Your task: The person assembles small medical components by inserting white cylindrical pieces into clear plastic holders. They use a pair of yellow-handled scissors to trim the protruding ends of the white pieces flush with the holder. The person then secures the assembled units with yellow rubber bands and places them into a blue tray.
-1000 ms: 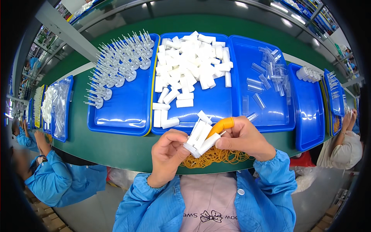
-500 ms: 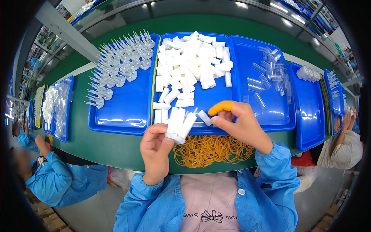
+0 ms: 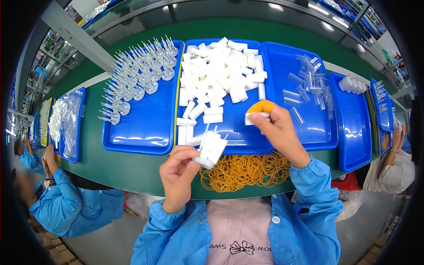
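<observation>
My left hand [image 3: 177, 173] pinches the round base of a clear pronged holder [image 3: 204, 163], tilted to the right. White foam-like cylinders [image 3: 215, 149] sit on part of it, and bare prongs stick up beside them. Up and to the right, my right hand [image 3: 279, 129], an orange cover on one finger, grips a loose white cylinder [image 3: 252, 120] between thumb and fingers, apart from the holder. Beyond both hands, a heap of white cylinders [image 3: 221, 75] fills much of the middle blue tray [image 3: 243, 140].
Pronged holders [image 3: 141, 73] stand in rows in the left blue tray [image 3: 137, 140]. Clear tubes [image 3: 311, 84] lie in the right blue tray [image 3: 320, 139]. Orange rubber bands [image 3: 243, 173] are piled at the near table edge. Co-workers sit at both sides.
My right hand has moved up and right with its white cylinder, away from the holder. The holder in my left hand has shifted slightly right and tipped further over.
</observation>
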A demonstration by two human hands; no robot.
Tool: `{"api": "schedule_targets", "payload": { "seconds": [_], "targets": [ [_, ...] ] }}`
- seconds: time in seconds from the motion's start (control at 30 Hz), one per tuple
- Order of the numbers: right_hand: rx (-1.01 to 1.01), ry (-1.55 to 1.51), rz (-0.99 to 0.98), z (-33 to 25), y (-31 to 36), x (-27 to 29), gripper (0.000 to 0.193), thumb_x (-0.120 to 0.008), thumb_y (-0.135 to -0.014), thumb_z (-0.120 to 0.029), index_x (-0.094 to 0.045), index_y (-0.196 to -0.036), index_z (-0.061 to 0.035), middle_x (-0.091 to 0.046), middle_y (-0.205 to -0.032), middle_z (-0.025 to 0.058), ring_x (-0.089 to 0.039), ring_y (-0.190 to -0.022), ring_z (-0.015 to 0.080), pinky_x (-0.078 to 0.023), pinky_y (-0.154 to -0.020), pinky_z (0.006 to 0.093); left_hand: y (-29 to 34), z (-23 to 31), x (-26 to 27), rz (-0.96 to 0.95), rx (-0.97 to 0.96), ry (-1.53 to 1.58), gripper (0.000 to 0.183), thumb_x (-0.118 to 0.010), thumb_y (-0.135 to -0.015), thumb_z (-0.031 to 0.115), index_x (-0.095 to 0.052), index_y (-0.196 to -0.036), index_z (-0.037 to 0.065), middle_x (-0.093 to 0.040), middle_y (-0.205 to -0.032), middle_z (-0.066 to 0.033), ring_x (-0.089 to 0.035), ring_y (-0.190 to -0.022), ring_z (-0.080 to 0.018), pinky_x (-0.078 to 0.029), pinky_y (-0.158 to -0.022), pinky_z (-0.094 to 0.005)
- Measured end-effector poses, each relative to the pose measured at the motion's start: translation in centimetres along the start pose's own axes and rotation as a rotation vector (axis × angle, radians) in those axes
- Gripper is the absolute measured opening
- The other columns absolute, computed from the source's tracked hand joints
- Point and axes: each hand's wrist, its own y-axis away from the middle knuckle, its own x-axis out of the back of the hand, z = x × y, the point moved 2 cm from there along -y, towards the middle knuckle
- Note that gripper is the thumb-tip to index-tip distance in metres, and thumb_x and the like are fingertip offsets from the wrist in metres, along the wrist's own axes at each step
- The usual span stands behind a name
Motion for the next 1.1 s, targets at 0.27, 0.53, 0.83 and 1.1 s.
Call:
{"api": "schedule_targets", "payload": {
  "seconds": [0.27, 0.53, 0.83, 1.1],
  "targets": [
    [-0.106, -0.435, -0.142, -1.8, 0.6, 0.2, 0.027, -0.054, -0.094, -0.029, -0.060, -0.100, -0.0039, -0.053, -0.079, -0.0022, -0.046, -0.066, 0.0045, -0.039, -0.058, 0.0188, 0.3, 0.4, -1.3, -0.198, -0.118, -0.308, 0.014, -0.064, -0.083, 0.000, -0.069, -0.096, 0.001, -0.058, -0.097, -0.0079, -0.056, -0.086, -0.0154, -0.046, -0.073, -0.0263],
    [-0.138, -0.481, -0.237, -1.0, 0.4, -0.9, 0.028, -0.053, -0.095, -0.031, -0.062, -0.097, -0.0050, -0.056, -0.081, -0.0021, -0.047, -0.070, 0.0047, -0.040, -0.064, 0.0194, 0.4, 0.9, -2.2, -0.270, -0.162, -0.417, 0.020, -0.064, -0.080, -0.005, -0.070, -0.097, 0.003, -0.060, -0.095, -0.0080, -0.058, -0.083, -0.0167, -0.047, -0.069, -0.0260],
    [-0.004, -0.421, -0.374, -2.5, 1.2, -1.1, 0.031, -0.052, -0.095, -0.027, -0.062, -0.103, 0.0007, -0.061, -0.088, 0.0021, -0.054, -0.085, 0.0097, -0.043, -0.078, 0.0240, 0.2, 1.2, -2.1, -0.331, -0.217, -0.490, 0.024, -0.065, -0.077, -0.007, -0.071, -0.097, 0.006, -0.060, -0.096, -0.0075, -0.058, -0.083, -0.0167, -0.048, -0.068, -0.0265],
    [-0.094, -0.337, -0.295, -3.1, 2.3, -0.8, 0.020, -0.063, -0.084, -0.009, -0.063, -0.102, 0.0010, -0.062, -0.092, 0.0047, -0.057, -0.089, 0.0122, -0.045, -0.084, 0.0263, 0.2, 1.0, -2.3, -0.199, -0.273, -0.408, 0.028, -0.070, -0.073, -0.005, -0.068, -0.100, 0.004, -0.056, -0.102, -0.0111, -0.060, -0.085, -0.0197, -0.050, -0.070, -0.0289]
  ]
}}
